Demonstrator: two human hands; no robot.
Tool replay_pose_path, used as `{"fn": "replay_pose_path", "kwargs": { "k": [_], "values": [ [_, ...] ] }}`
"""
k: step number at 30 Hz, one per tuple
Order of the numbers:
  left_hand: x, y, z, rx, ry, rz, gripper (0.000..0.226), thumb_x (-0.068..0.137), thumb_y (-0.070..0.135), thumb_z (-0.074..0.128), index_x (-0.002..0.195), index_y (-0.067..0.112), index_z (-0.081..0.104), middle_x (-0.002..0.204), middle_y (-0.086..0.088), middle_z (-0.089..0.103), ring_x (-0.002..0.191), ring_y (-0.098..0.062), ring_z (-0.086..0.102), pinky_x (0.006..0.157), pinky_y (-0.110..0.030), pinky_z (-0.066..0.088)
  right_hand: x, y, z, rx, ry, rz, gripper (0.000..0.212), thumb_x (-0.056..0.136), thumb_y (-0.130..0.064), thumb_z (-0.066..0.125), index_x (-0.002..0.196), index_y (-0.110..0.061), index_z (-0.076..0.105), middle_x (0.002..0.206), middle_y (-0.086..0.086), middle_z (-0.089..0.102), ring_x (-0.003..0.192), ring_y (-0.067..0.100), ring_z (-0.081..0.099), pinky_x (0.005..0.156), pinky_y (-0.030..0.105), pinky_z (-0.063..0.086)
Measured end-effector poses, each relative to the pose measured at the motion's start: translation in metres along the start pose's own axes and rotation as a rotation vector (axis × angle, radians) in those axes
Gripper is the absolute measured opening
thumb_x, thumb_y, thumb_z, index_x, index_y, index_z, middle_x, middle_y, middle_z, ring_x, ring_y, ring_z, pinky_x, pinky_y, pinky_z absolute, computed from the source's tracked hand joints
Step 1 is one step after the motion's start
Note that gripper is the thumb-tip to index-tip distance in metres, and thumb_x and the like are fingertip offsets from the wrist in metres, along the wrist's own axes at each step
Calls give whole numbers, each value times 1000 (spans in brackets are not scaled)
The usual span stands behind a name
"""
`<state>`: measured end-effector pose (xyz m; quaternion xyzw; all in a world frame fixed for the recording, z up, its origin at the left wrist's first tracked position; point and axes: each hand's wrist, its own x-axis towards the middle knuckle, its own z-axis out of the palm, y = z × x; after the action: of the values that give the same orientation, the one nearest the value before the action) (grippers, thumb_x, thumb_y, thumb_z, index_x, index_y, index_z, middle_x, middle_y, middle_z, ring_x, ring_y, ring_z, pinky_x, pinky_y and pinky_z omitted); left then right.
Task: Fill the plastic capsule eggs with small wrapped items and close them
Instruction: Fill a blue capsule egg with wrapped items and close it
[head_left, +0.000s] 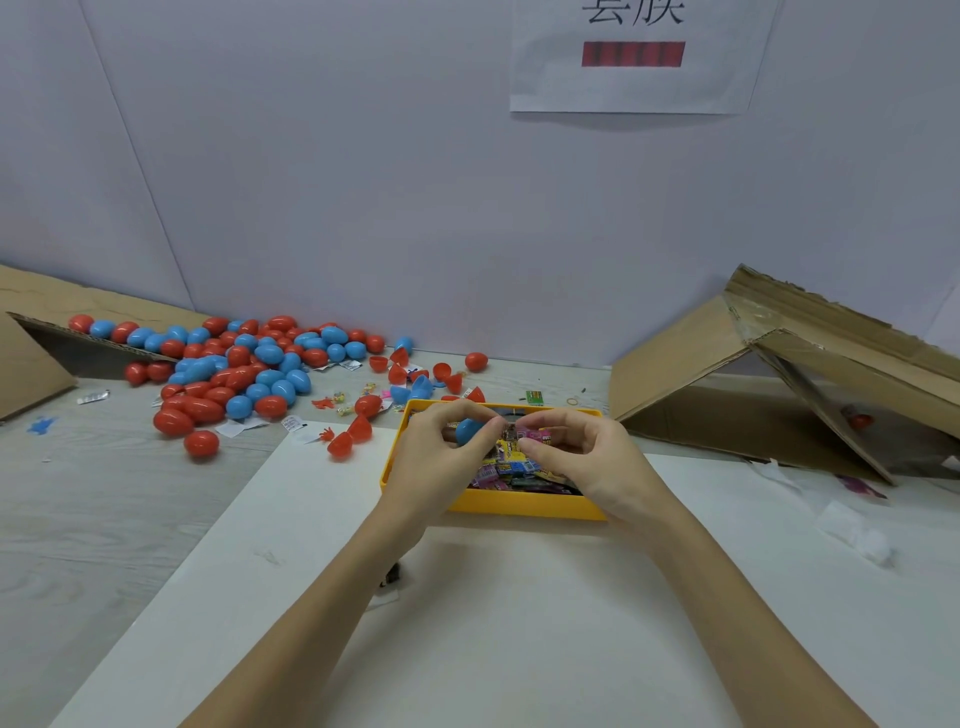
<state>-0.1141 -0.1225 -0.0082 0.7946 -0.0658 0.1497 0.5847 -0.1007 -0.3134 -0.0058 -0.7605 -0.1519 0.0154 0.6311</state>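
Note:
Over the yellow tray (519, 506) of small wrapped items (511, 467), my left hand (441, 457) grips a blue capsule egg half (467, 430). My right hand (576, 457) pinches a pink wrapped item (537, 435) right beside the blue half, fingertips of both hands nearly meeting. The inside of the blue half is hidden by my fingers. A big pile of closed red and blue eggs (244, 364) lies at the back left of the table. Open red halves (358, 434) and blue halves (415, 387) lie scattered between the pile and the tray.
A cardboard flap (36, 358) leans at the far left and a collapsed cardboard box (779, 384) at the right. A white sheet (519, 623) covers the table under my arms. Loose wrappers and paper scraps (291, 423) lie near the pile.

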Motion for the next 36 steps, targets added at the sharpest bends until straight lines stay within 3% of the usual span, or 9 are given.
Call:
{"fn": "replay_pose_path", "kwargs": {
  "k": [3,11,15,18,21,27,33,36],
  "values": [
    [-1,1,0,2,-53,10,22,85,48,74,96,29,78,103,4,67,80,-10,60,66,-20,50,-1,-1,1,-17,-8,-1,22,87,-19,81,109,-19,76,91,-8,77,87,4,71,73,17,54],
    [1,-1,-1,76,-87,14,17,88,37,75,95,22,77,106,3,67,99,-14,63,74,-20,53,-1,-1,1,-50,-32,8,26,86,-18,83,111,-21,74,101,-3,77,94,15,72,80,22,58],
    [1,-2,0,77,-55,-4,17,93,38,69,99,23,74,110,2,65,103,-12,62,83,-29,58,-1,-2,2,67,30,67,34,85,-37,80,116,-25,73,98,2,77,84,13,71,73,25,57],
    [0,2,0,-11,-14,-14,18,93,39,69,97,23,74,103,3,65,88,-4,65,70,-15,55,0,-4,4,106,65,128,47,86,-56,65,116,-21,71,94,-1,78,78,9,67,66,23,53],
    [-1,4,-1,-85,14,-6,18,92,38,70,96,21,75,103,2,66,82,-7,68,69,-16,55,-1,-8,5,126,9,146,49,91,-62,54,108,-20,73,97,-1,79,80,8,69,62,18,51],
    [-3,8,2,-86,-50,-11,18,91,33,73,98,17,75,103,-4,69,85,-17,71,76,-30,62,-4,-7,4,104,43,-1,41,77,-49,78,108,-22,77,96,-2,79,87,6,72,69,21,52],
    [-6,9,2,43,-120,36,15,90,36,74,95,21,75,101,6,67,95,-15,64,78,-22,55,-1,-6,2,223,98,-11,27,79,-41,80,102,-27,80,100,3,79,90,14,74,73,28,53],
    [-6,10,2,17,-133,67,11,93,29,72,103,23,75,102,8,66,84,-13,66,69,-21,55,-1,-4,3,183,142,-21,19,88,-32,78,103,-21,80,94,3,79,83,10,71,66,26,52]
  ]
}}
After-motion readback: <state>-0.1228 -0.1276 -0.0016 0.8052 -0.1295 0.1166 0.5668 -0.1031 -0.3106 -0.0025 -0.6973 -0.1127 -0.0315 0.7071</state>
